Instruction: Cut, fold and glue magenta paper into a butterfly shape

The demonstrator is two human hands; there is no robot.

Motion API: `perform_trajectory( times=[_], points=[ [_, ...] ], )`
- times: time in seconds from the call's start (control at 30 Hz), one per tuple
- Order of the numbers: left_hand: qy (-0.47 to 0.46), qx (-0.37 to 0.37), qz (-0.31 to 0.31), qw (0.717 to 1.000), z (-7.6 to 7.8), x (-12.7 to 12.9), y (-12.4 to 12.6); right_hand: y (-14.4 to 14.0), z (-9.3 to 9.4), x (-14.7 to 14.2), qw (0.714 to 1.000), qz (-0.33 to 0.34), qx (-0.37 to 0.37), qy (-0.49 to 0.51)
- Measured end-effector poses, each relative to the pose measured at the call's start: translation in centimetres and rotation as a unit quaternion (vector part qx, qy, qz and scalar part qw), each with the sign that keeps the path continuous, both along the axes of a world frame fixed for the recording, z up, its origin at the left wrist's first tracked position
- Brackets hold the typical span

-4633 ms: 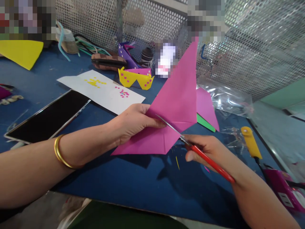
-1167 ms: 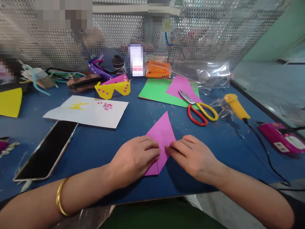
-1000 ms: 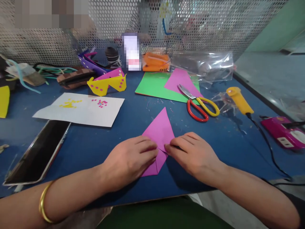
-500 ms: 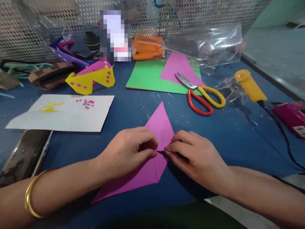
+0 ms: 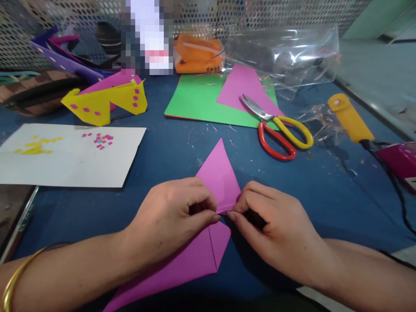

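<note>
A pink craft sheet with a pointed upper end lies in front of me, over the blue table. Across its narrow middle, a thin edge is turned up between my fingertips. My left hand is closed in a pinch on this edge, its forearm covering much of the lower left part. From the other side, my right hand pinches the same edge, thumb against bent fingers. A crease line runs down the sheet's lower part. Beyond lie scissors with one red and one yellow handle, blades apart, on a pink offcut and green sheets.
At left are a white card with yellow and pink bits, a yellow dotted paper piece and a brown pouch. A yellow glue gun with a black cord lies right. Clear plastic and an orange packet stand behind.
Both hands have shifted slightly down and the right thumb has moved to the edge, which is now folded up more. The view has come closer to the table.
</note>
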State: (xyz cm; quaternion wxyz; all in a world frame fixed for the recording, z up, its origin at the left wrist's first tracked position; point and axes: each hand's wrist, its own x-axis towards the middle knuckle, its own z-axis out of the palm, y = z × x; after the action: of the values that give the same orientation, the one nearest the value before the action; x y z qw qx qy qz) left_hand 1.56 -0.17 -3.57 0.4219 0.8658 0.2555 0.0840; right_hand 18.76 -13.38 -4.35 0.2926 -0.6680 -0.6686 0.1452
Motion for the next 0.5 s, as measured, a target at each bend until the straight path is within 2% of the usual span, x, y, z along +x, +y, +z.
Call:
perform_trajectory(
  times=[0.27,0.5],
  points=[
    [-0.011,0.025,-0.004,1.0,-0.01,-0.15,-0.29,0.15,0.09,0.42,0.999,0.009,-0.027,-0.015],
    [-0.013,0.04,0.014,0.999,-0.12,-0.14,-0.55,0.31,-0.06,0.64,0.999,-0.002,-0.021,-0.03]
  ],
)
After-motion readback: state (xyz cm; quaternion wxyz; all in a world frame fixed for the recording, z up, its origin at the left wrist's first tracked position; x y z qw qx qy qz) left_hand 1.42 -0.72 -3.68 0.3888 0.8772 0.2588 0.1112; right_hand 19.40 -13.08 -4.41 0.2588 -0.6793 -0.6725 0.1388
